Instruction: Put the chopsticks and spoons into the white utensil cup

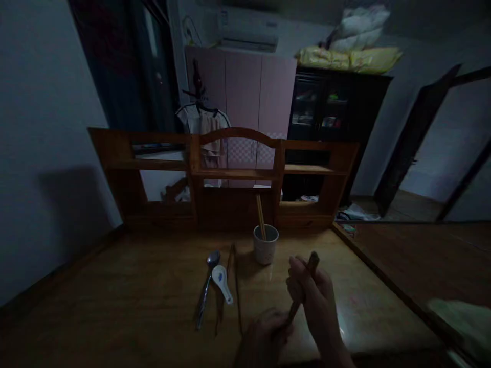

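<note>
Spanning a dim room, a wooden surface (115,286) carries a pale cup (265,245) with chopsticks (261,217) upright in it, near the far shelf unit (230,174). Just left of the cup lie a metal spoon (205,291), a white ceramic spoon (222,282) and dark loose sticks (236,286). Nearer, the right hand (312,296) pinches a dark stick (303,291) above the surface; the blurred left hand (263,340) curls at its lower end.

Wooden surface (115,286); shelf unit (230,174) along its rear edge. Metal spoon (205,291) lying beside white ceramic spoon (222,283). Pink wardrobe (249,92), dark cabinet (330,107), wall air conditioner (248,29), yellow bundles (347,57) atop cabinet.
</note>
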The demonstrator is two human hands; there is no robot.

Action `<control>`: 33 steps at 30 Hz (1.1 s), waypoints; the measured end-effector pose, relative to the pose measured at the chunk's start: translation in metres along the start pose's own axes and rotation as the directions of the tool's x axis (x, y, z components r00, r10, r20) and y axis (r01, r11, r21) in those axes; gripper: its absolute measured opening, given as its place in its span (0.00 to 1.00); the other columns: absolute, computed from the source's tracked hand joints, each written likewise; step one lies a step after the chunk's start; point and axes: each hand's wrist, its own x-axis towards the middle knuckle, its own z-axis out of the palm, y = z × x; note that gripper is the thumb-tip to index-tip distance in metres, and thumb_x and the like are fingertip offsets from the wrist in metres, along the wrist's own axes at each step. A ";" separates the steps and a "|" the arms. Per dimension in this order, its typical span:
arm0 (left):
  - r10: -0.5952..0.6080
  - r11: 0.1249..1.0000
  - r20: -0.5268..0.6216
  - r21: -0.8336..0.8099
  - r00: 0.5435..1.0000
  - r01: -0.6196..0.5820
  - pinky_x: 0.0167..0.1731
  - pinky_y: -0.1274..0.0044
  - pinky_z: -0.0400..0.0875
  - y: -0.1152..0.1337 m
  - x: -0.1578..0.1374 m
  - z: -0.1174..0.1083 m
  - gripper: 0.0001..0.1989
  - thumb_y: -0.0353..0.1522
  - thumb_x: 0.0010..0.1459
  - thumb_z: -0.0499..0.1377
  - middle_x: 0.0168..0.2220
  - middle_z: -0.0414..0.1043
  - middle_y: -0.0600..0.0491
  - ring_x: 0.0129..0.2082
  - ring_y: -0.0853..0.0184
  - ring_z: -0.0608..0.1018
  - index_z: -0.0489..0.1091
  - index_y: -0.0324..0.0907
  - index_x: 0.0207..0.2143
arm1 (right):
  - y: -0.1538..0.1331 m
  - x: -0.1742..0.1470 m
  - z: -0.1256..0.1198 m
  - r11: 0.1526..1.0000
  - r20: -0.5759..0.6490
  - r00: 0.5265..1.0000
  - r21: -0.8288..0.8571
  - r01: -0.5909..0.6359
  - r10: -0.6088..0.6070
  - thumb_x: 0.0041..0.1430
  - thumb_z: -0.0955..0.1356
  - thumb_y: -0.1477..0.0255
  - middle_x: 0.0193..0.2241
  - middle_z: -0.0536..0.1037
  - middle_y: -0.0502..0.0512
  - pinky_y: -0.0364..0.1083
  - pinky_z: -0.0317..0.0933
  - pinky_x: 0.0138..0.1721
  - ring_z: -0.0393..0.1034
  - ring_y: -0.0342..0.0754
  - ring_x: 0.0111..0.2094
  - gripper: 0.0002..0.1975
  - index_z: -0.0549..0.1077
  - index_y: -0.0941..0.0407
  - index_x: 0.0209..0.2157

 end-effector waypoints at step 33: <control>-0.198 0.974 -0.326 -0.172 0.924 0.149 0.34 0.76 0.71 0.008 0.002 -0.012 0.12 0.36 0.59 0.54 0.36 0.77 0.49 0.34 0.63 0.78 0.75 0.42 0.40 | 0.019 0.042 0.042 0.985 0.104 0.994 -0.170 0.036 -0.019 0.63 0.68 0.55 0.18 0.50 0.43 0.39 0.38 0.16 0.42 0.38 0.18 0.25 0.56 0.55 0.23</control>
